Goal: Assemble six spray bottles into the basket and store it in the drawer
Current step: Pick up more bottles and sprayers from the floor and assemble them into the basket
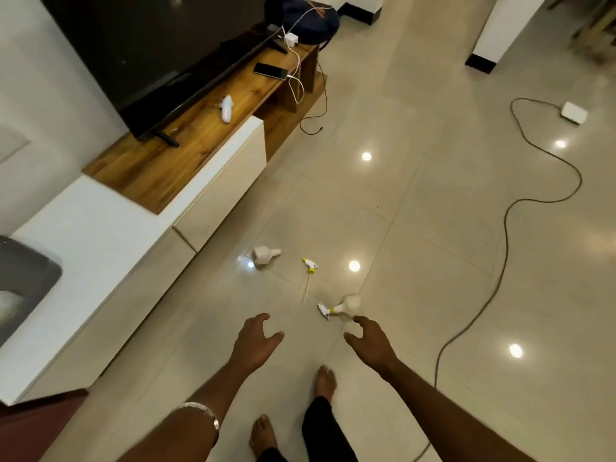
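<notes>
On the tiled floor lies an assembled white spray bottle (343, 306) with a yellow collar, just beyond my right hand (368, 341), which is open and not touching it. A loose white and yellow spray head (310, 265) with its long tube lies further out. A white bottle body (265, 255) without a head lies on its side near the cabinet. My left hand (255, 345) hovers open over bare floor. Another white spray bottle (226, 108) lies on the wooden TV stand. At the left edge a grey basket (30, 275) rests on the white cabinet.
A white cabinet with drawer fronts (220, 191) runs along the left, under a TV (150, 51). A phone (270, 71) with white cables lies on the stand. A dark cable (506, 228) snakes across the floor at right to a white box (574, 112). My bare feet (325, 381) stand below.
</notes>
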### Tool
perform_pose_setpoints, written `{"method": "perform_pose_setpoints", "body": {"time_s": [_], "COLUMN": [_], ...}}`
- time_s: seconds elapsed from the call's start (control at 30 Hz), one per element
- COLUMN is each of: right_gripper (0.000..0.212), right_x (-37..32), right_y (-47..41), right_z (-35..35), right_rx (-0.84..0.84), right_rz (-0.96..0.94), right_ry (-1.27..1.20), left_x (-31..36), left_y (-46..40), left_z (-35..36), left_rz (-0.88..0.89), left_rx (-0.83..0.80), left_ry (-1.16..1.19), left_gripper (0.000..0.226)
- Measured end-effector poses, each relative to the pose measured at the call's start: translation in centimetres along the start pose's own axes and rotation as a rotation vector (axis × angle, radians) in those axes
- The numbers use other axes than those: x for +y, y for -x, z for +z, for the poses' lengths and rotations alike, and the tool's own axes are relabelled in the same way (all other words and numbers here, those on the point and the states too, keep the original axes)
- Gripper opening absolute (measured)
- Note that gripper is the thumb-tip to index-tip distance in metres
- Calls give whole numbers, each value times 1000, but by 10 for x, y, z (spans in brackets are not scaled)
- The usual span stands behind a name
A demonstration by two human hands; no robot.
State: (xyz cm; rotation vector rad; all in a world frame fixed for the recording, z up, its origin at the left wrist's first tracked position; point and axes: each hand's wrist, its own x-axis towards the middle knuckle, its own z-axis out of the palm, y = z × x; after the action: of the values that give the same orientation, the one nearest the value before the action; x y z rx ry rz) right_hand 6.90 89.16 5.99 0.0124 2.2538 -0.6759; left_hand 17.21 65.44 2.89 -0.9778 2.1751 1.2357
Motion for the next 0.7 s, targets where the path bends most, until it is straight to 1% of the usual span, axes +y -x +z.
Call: {"method": "perform_pose_setpoints", "body": {"time_s": [0.2, 0.33, 0.4, 0.53, 0.7], "right_gripper": [56, 57, 57, 57, 57], "right_x": [28, 55, 74, 114, 174], "right_y": [-71, -147, -191, -275, -376], "right_z": [-37, -54, -57, -48, 1], "right_rx": [-6, -22, -10, 5, 24], "right_rz": [51, 115, 134, 185, 206], "right_ry": [-100, -209, -227, -239, -229], "left_x": [59, 86, 92, 95, 73], "left_y": [-69, -138, -178, -256, -364], "left_z": [41, 84, 110, 160, 232], "left_rz": [-43, -92, -115, -142, -131], "left_rx": [-58, -87, -106, -143, -190], "left_ry": [11, 34, 36, 49, 43], "left_gripper": [59, 54, 51, 47, 41]}}
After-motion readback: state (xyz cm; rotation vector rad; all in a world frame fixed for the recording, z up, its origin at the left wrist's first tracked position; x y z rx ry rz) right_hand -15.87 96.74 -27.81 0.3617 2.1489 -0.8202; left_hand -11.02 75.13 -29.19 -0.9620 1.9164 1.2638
